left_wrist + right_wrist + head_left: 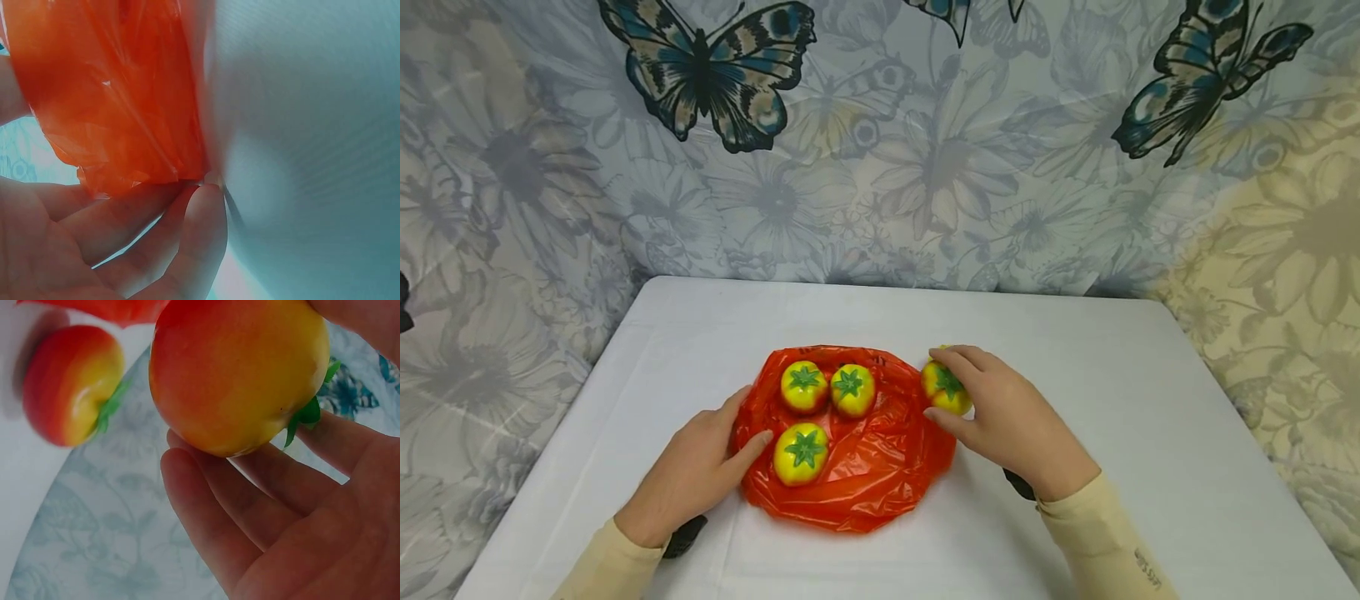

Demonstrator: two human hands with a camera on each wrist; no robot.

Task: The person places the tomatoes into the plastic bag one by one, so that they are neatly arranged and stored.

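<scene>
A crumpled, shiny red plastic bag (880,467) lies on the white table. Three yellow-red toy tomatoes, such as the front one (801,454), sit on it, green leaves up. At the bag's left edge, my left hand (696,467) holds it, thumb over the top and fingers along the outside; the left wrist view shows those fingers against the bag's side (125,106). My right hand (1007,417) grips another toy tomato (237,369) between thumb and fingers at the bag's right edge. Beyond it, a further toy tomato (72,387) rests on the table, mostly hidden by the hand in the head view.
The white table (1060,342) reaches back to a fabric backdrop (940,183) printed with flowers and butterflies. Dark bands sit at both wrists, below the beige sleeves (1105,533).
</scene>
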